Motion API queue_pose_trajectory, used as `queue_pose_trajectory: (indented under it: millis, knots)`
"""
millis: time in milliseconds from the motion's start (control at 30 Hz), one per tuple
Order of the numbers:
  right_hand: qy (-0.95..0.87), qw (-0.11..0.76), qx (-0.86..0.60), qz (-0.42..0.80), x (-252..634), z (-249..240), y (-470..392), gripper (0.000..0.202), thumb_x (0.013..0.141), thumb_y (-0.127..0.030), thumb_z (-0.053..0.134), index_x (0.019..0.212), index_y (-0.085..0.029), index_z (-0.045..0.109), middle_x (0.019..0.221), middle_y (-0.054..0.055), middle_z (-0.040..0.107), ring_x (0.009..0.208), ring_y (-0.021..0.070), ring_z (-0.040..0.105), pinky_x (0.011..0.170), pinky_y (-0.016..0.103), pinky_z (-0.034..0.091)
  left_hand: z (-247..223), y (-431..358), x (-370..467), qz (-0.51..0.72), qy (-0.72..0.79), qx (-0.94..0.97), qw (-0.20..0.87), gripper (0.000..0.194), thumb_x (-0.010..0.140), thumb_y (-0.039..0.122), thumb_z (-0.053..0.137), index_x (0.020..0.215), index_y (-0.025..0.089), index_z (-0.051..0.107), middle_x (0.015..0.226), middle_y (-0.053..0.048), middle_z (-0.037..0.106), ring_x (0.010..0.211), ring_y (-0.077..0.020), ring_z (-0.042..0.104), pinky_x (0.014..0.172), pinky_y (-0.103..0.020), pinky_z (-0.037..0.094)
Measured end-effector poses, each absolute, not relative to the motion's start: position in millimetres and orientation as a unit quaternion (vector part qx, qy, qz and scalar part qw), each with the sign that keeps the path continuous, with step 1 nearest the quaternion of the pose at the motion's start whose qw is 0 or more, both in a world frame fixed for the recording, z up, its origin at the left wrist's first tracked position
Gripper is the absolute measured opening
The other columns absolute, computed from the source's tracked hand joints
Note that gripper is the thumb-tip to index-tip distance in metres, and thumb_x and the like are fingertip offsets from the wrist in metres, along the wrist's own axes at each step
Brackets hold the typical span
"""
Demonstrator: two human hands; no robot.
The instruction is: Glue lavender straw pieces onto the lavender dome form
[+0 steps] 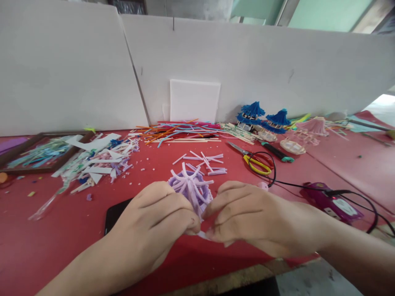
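Observation:
Near the table's front edge, my left hand (157, 220) and my right hand (247, 213) come close together, fingers curled into a pinch. A short pale strip (203, 235) runs between their fingertips, its ends hidden by the fingers. Directly behind the hands is a lilac craft piece (189, 183), with strips fanning out from a middle point over a darker purple ring. My fingers hide its lower part, so I cannot tell whether they touch it. Cut lilac strips (216, 164) lie just beyond it on the red table (173, 263).
A dark phone-like slab (115, 216) lies by my left wrist. Paper scraps (101, 154) and a brown frame (55, 164) are left. Yellow-handled scissors (256, 162), a black cable (290, 183) and a purple power box (331, 201) are right. Coloured sticks (185, 130) and blue-roofed models (251, 113) stand behind.

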State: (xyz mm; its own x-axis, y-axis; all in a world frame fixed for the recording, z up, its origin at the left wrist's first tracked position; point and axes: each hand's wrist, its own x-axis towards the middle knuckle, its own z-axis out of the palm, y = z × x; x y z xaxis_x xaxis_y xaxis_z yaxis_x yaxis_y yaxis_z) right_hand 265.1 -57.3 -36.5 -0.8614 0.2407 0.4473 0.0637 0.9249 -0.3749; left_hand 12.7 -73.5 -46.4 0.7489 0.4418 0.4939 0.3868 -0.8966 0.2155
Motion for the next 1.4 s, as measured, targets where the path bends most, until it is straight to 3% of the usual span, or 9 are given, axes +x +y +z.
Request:
queue_pose_trajectory:
  millis: [100, 267, 400, 567, 633, 733, 867, 1033, 1400]
  knots:
    - [-0.939, 0.274, -0.080, 0.193, 268, -37, -58, 0.020, 0.097, -0.009, 0.048, 0.097, -0.012, 0.067, 0.092, 0.005, 0.077, 0.103, 0.0149, 0.068, 0.097, 0.033, 0.052, -45, -76, 13, 0.266, 0.214, 0.938, 0.055, 0.026, 0.095, 0.002, 0.039, 0.091, 0.021, 0.056, 0.085, 0.000, 0.068, 0.075, -0.0155, 0.055, 0.079, -0.032, 0.043]
    - [-0.889, 0.401, -0.112, 0.191, 269, -37, -61, 0.009, 0.094, -0.014, 0.060, 0.085, -0.016, 0.064, 0.071, 0.000, 0.073, 0.070, 0.0092, 0.069, 0.088, 0.031, 0.059, -41, -72, 5, 0.303, 0.234, 0.924, 0.022, 0.026, 0.093, 0.001, 0.042, 0.097, 0.022, 0.056, 0.085, 0.003, 0.067, 0.077, -0.0141, 0.056, 0.086, -0.031, 0.041]
    - [-0.847, 0.499, -0.182, 0.008, 272, -43, -65, 0.012, 0.083, -0.004, 0.068, 0.087, -0.015, 0.066, 0.075, 0.003, 0.073, 0.078, 0.0151, 0.069, 0.079, 0.036, 0.061, -37, -64, -9, 0.374, 0.401, 0.835, -0.043, 0.018, 0.094, 0.012, 0.046, 0.100, 0.023, 0.059, 0.083, 0.002, 0.062, 0.079, -0.0142, 0.056, 0.073, -0.026, 0.042]
    - [-0.844, 0.479, -0.212, -0.117, 261, -64, -67, 0.010, 0.078, -0.005, 0.073, 0.079, -0.014, 0.070, 0.077, 0.004, 0.075, 0.083, 0.0191, 0.066, 0.073, 0.034, 0.059, -34, -48, -23, 0.404, 0.574, 0.711, -0.044, 0.019, 0.097, 0.032, 0.046, 0.099, 0.025, 0.064, 0.079, 0.004, 0.062, 0.068, -0.0132, 0.056, 0.062, -0.026, 0.042]
    - [-0.841, 0.481, -0.210, -0.129, 254, -70, -67, 0.010, 0.080, -0.006, 0.072, 0.078, -0.016, 0.070, 0.076, 0.002, 0.075, 0.082, 0.0181, 0.064, 0.071, 0.032, 0.057, -33, -38, -29, 0.352, 0.612, 0.707, -0.033, 0.026, 0.099, 0.036, 0.044, 0.115, 0.023, 0.059, 0.090, 0.002, 0.066, 0.084, -0.0174, 0.061, 0.080, -0.032, 0.048]
    - [-0.840, 0.487, -0.207, -0.125, 248, -75, -65, 0.011, 0.081, -0.006, 0.071, 0.076, -0.016, 0.070, 0.073, 0.001, 0.074, 0.079, 0.0165, 0.061, 0.069, 0.031, 0.055, -37, -29, -31, 0.295, 0.625, 0.722, -0.030, 0.058, 0.091, 0.048, 0.059, 0.136, 0.016, 0.042, 0.127, -0.011, 0.061, 0.125, -0.0353, 0.052, 0.112, -0.059, 0.029]
    - [-0.844, 0.480, -0.212, -0.112, 249, -78, -65, 0.009, 0.082, -0.006, 0.070, 0.078, -0.014, 0.071, 0.075, 0.001, 0.074, 0.080, 0.0164, 0.058, 0.069, 0.032, 0.053, -49, -40, -15, 0.357, 0.569, 0.736, 0.081, 0.053, 0.095, 0.052, 0.051, 0.137, 0.022, 0.044, 0.138, -0.012, 0.059, 0.131, -0.0335, 0.052, 0.106, -0.053, 0.043]
    - [-0.859, 0.455, -0.195, -0.132, 254, -82, -63, 0.009, 0.083, -0.006, 0.070, 0.088, -0.013, 0.073, 0.084, 0.002, 0.076, 0.085, 0.0181, 0.059, 0.073, 0.034, 0.053, -59, -65, 14, 0.392, 0.522, 0.741, 0.156, 0.048, 0.097, 0.047, 0.049, 0.139, 0.024, 0.045, 0.121, -0.009, 0.073, 0.115, -0.0297, 0.066, 0.076, -0.036, 0.062]
    - [-0.867, 0.447, -0.190, -0.113, 250, -91, -62, 0.012, 0.084, -0.007, 0.070, 0.095, -0.013, 0.071, 0.089, 0.003, 0.076, 0.088, 0.0199, 0.062, 0.079, 0.038, 0.053, -59, -66, 37, 0.354, 0.530, 0.769, 0.048, 0.041, 0.091, 0.051, 0.056, 0.118, 0.022, 0.067, 0.144, -0.013, 0.056, 0.116, -0.0338, 0.067, 0.087, -0.044, 0.061]
